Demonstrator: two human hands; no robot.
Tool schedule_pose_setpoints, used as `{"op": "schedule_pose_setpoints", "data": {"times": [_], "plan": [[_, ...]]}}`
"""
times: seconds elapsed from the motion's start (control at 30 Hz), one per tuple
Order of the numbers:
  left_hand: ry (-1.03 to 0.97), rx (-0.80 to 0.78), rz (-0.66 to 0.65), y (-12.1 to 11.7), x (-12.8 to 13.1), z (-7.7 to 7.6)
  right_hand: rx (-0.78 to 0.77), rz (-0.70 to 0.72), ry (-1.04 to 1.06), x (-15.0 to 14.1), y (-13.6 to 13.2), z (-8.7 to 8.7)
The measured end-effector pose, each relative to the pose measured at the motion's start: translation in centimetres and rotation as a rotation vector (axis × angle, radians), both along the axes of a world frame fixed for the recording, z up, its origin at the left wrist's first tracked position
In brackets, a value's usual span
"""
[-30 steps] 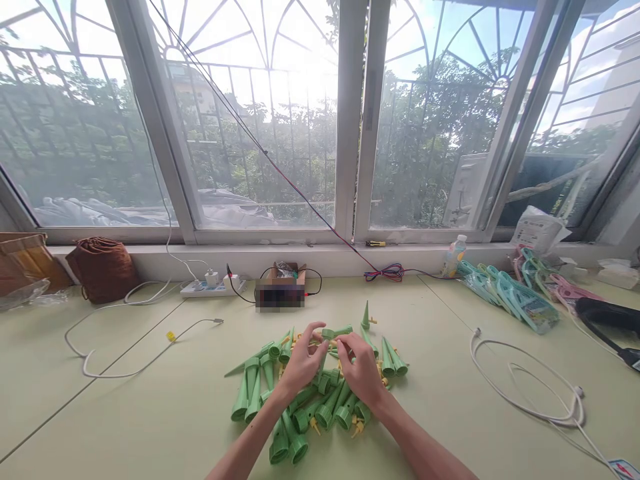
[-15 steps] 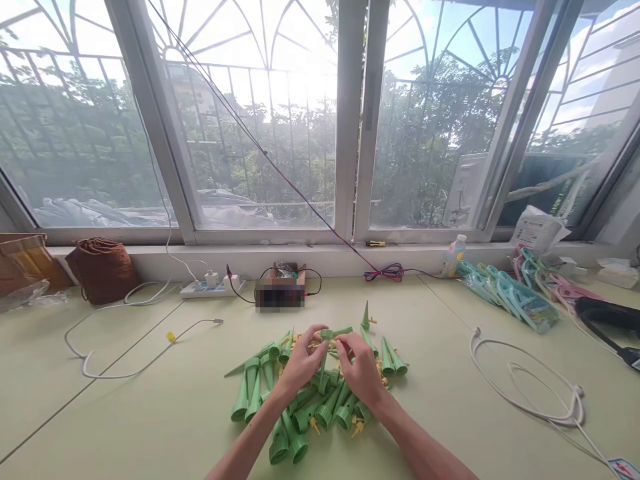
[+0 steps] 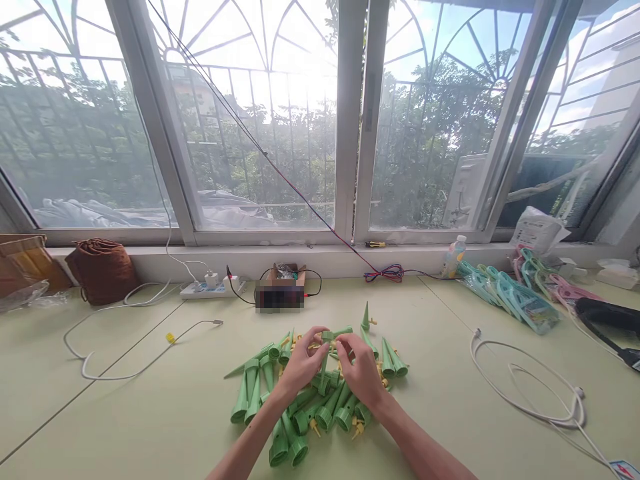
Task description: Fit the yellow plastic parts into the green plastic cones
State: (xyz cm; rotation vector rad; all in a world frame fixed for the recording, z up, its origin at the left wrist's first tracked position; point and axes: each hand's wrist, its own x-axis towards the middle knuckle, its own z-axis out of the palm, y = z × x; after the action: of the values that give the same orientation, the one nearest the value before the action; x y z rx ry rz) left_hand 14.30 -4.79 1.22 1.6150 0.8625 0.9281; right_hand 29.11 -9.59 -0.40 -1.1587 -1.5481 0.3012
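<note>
A heap of green cone-shaped plastic spikes point(image 3: 300, 407) with small yellow fittings point(image 3: 357, 427) lies on the pale green table point(image 3: 150, 427) in front of me. Both hands hover over the heap's middle. My left hand point(image 3: 300, 365) and my right hand point(image 3: 361, 370) pinch one green spike point(image 3: 325, 363) between them, fingers curled, the spike pointing down with its wide end near my fingertips. One spike point(image 3: 365, 317) stands upright just behind the heap.
A white cable point(image 3: 530, 393) coils at the right, another white cable point(image 3: 125, 353) at the left. A power strip point(image 3: 213, 287) and a small box with wires point(image 3: 280, 290) sit by the window sill. Teal and pink packaged items point(image 3: 515, 293) lie far right, a brown bag point(image 3: 103, 267) far left.
My left fingers, spread a second ago, have closed on the green spike. Both hands stay over the heap, barely shifting.
</note>
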Motion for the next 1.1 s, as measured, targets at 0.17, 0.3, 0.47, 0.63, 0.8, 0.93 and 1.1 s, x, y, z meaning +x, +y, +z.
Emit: {"op": "schedule_pose_setpoints", "data": {"times": [0.17,0.3,0.47,0.63,0.8,0.93,1.1], "plan": [[-0.009,0.012,-0.011,-0.06,-0.02,0.04,-0.001,0.001,0.008,0.06,0.02,-0.03],[0.007,0.003,-0.017,-0.04,-0.08,0.02,0.013,-0.01,-0.003,0.06,-0.03,0.15],[0.002,0.013,-0.013,0.16,-0.14,-0.31,0.009,-0.001,0.001,-0.05,-0.15,0.37],[-0.001,0.007,-0.003,0.18,-0.07,-0.35,-0.011,0.021,0.008,-0.09,-0.28,0.46],[-0.017,0.01,-0.003,0.05,-0.01,-0.16,-0.021,0.028,0.009,-0.04,-0.19,0.28],[-0.021,0.022,-0.01,0.0,-0.03,-0.11,-0.024,0.024,0.006,-0.05,-0.09,0.19],[-0.006,0.031,-0.003,-0.1,-0.01,0.0,-0.028,0.019,0.0,-0.04,0.01,0.11]]}}
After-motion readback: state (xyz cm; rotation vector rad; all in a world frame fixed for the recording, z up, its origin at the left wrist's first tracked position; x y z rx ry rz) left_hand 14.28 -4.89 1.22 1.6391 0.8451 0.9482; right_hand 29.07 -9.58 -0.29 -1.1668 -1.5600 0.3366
